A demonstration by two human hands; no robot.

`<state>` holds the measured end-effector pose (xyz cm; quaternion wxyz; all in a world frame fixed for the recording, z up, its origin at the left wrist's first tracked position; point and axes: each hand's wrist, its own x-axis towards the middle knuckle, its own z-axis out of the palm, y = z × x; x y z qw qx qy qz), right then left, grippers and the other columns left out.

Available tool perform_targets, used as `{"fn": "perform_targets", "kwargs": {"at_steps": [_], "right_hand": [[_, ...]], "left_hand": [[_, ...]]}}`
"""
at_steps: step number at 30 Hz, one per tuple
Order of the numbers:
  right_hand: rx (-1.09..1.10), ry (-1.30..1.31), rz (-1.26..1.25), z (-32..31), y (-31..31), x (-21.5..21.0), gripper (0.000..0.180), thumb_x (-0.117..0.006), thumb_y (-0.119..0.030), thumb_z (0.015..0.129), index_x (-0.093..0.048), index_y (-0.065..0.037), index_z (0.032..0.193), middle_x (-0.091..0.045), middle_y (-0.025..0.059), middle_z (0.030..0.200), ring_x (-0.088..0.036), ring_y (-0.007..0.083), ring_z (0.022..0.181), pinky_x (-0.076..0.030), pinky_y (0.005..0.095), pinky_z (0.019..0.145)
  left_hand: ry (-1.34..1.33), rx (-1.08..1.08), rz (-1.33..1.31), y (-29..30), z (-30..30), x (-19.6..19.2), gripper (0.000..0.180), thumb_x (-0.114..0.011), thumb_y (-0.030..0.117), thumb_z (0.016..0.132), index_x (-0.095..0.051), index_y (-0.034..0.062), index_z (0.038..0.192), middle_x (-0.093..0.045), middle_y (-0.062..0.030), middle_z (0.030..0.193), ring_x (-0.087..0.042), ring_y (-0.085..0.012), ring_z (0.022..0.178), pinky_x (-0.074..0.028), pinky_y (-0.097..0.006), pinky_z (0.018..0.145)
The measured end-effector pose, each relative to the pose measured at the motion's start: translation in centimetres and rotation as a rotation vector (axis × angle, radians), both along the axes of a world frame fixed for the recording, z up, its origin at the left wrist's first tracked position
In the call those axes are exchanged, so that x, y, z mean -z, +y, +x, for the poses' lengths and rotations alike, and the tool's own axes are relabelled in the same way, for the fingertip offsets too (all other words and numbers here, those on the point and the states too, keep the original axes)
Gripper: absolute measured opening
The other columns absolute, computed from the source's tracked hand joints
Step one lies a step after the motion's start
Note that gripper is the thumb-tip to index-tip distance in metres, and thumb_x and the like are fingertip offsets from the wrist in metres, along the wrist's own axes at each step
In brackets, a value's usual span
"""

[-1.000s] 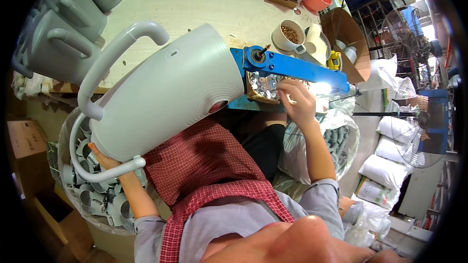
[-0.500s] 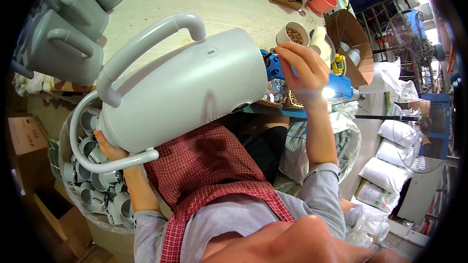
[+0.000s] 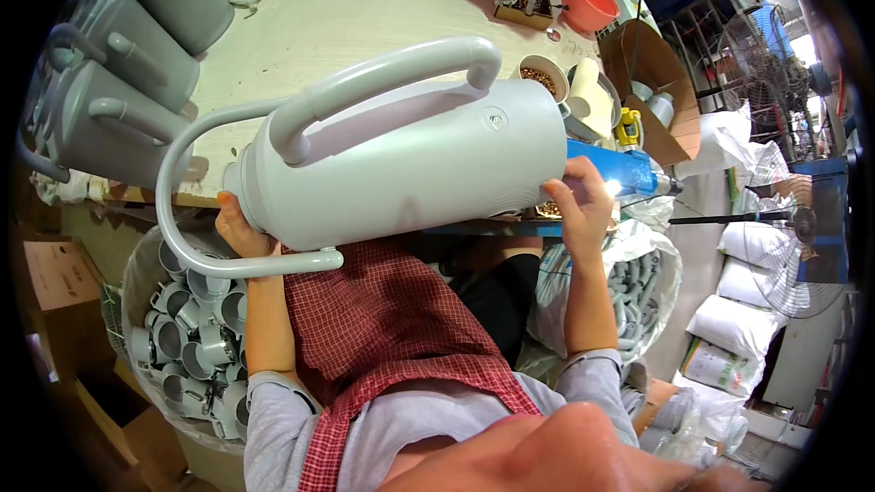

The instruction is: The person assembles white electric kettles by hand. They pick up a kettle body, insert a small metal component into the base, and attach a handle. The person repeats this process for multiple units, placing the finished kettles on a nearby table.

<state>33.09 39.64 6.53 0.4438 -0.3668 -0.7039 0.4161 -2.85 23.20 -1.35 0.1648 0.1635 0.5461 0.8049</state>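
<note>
Watering can (image 3: 401,164) is assembled with its handle on, held sideways over the worktop (image 3: 346,9). Left hand (image 3: 239,230) grips the neck end at 9 o'clock, right hand (image 3: 576,205) fingers clamp the base at 3. Finished cans (image 3: 118,82) are stacked at 10 o'clock; a basket of small parts (image 3: 187,337) at 8 is not yet used.

Your left hand (image 3: 239,230) is raised in front of your chest on the left, fingers curled upward and pressed against what it supports, wrist bent back. Your left forearm runs almost straight down toward you, bare to a grey sleeve cuff at the elbow. Your right hand (image 3: 580,202) is raised on the right, fingers wrapped and closed in a grip, palm facing left. Your right forearm drops near-vertically to a grey cuff.
</note>
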Motion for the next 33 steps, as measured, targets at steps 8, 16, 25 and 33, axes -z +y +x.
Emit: {"fn": "perform_targets", "kwargs": {"at_steps": [8, 16, 25, 33], "right_hand": [[-0.066, -0.087, -0.097, 0.3, 0.0, -0.4, 0.015, -0.073, -0.003, 0.080, -0.064, 0.003, 0.091, -0.062, 0.0044, 0.083, -0.060, 0.0122, 0.073, -0.049, 0.0250, 0.069], [-0.126, 0.082, 0.371, -6.2, 2.6, -6.5, 0.044, -0.060, -0.004, 0.087, -0.055, 0.000, 0.130, -0.059, 0.0167, 0.126, -0.058, 0.0276, 0.117, -0.046, 0.0348, 0.098], [-0.470, 0.068, -0.153, -9.0, 5.8, -5.8, 0.039, -0.064, 0.000, 0.086, -0.060, 0.002, 0.125, -0.064, 0.0022, 0.106, -0.059, 0.0084, 0.091, -0.049, 0.0226, 0.080], [-0.492, 0.031, -0.165, -8.4, 4.9, -5.6, 0.040, -0.069, -0.002, 0.084, -0.060, 0.003, 0.123, -0.064, 0.0032, 0.106, -0.060, 0.0100, 0.096, -0.050, 0.0242, 0.083]], "left_hand": [[0.077, 0.033, -0.102, -0.2, -1.0, 2.5, 0.058, -0.048, 0.048, 0.101, -0.064, -0.0026, 0.076, -0.062, -0.0045, 0.067, -0.056, -0.0113, 0.059, -0.044, -0.027, 0.054], [0.204, -0.054, -0.152, -1.7, -2.1, 2.4, 0.057, -0.047, 0.043, 0.103, -0.055, 0.0013, 0.064, -0.056, 0.0006, 0.061, -0.049, -0.0076, 0.056, -0.037, -0.026, 0.051], [0.247, 0.026, -0.192, -1.2, -2.5, 1.0, 0.056, -0.049, 0.044, 0.102, -0.064, -0.0016, 0.074, -0.061, -0.0021, 0.068, -0.052, -0.0083, 0.063, -0.041, -0.026, 0.057], [0.191, 0.041, -0.151, -1.0, -2.9, 0.0, 0.053, -0.052, 0.045, 0.100, -0.069, -0.0029, 0.082, -0.066, -0.0050, 0.075, -0.059, -0.0103, 0.067, -0.047, -0.026, 0.060]]}}
